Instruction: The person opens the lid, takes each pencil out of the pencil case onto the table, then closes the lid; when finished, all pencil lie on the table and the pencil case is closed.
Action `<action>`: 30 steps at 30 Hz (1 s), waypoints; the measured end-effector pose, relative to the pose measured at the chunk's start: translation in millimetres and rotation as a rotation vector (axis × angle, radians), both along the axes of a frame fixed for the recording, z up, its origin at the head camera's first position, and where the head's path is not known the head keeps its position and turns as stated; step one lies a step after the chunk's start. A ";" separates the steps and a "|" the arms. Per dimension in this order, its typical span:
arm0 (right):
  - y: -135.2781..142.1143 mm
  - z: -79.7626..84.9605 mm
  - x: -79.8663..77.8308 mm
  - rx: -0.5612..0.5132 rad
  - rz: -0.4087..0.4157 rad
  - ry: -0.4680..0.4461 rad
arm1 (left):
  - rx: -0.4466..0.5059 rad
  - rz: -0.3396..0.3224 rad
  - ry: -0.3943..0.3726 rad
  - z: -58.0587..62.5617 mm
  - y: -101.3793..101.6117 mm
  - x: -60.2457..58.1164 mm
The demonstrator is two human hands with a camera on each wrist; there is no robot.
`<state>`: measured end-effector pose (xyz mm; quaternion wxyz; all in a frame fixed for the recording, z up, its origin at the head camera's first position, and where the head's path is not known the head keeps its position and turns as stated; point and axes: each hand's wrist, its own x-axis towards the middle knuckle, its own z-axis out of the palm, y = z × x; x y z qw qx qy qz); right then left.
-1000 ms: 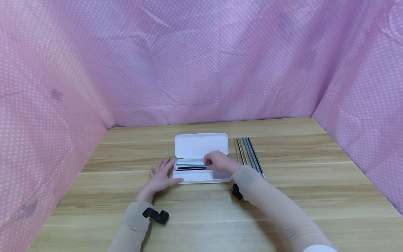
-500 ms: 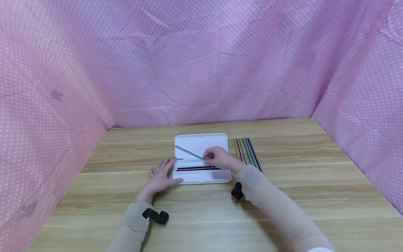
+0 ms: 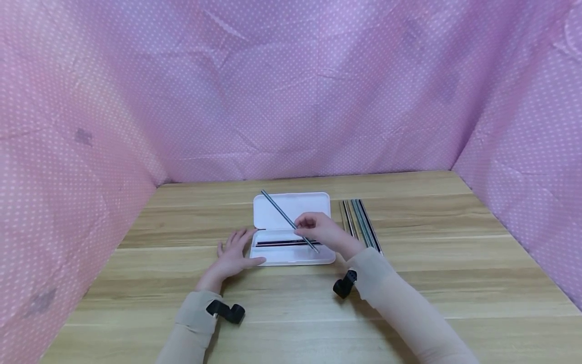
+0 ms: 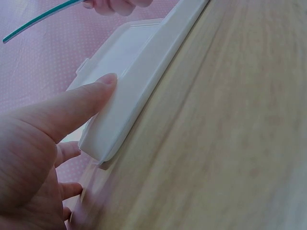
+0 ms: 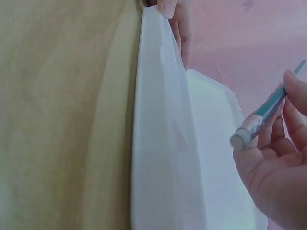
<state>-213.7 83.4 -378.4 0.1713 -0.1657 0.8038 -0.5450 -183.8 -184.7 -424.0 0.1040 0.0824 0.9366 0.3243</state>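
My right hand [image 3: 322, 230] pinches a teal pencil [image 3: 277, 208] between thumb and fingers, above an open white pencil case [image 3: 277, 257]. The pencil slants, and in the right wrist view its whitish eraser [image 5: 241, 138] points toward the camera. My left hand [image 3: 231, 258] is spread at the case's left end. In the left wrist view the thumb [image 4: 98, 93] lies against the case's front wall. Dark pencils [image 3: 277, 243] lie lengthwise in the case's rear compartment, partly hidden by the pencil and my right hand.
Right of the case, a row of pencils [image 3: 364, 222] lies on the wooden table [image 3: 291, 313], some teal, some dark, some light; my right forearm is close to their near ends. The raised lid [image 3: 309, 202] is behind the case. Pink dotted cloth [image 3: 291, 101] surrounds the table.
My right hand has lifted the teal pencil out of the case and turned it from lying flat lengthwise to a steep slant, eraser toward me. The left hand has stayed in place.
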 end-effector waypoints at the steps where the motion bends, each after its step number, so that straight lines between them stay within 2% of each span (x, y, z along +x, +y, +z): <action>1: 0.7 0.0 1.6 -0.019 -0.003 -0.016 | 0.001 0.000 -0.001 -0.1 0.0 0.0; 7: 7.5 -2.6 9.4 -0.136 -0.023 -0.120 | 0.005 -0.008 -0.002 0.4 0.2 0.2; 15: 29.4 -3.4 12.3 -0.192 -0.067 -0.183 | -0.005 -0.016 0.006 2.1 0.5 -0.2; 23: 66.3 -7.3 10.7 -0.514 -0.082 -0.261 | -0.003 -0.019 0.015 0.4 -0.6 -0.6; 26: 78.4 -7.9 10.2 -0.561 -0.102 -0.287 | -0.001 -0.016 0.014 -0.1 -0.7 -0.3; 30: 94.1 -8.3 11.1 -0.571 -0.112 -0.324 | -0.005 -0.016 0.008 -1.2 -0.9 -0.3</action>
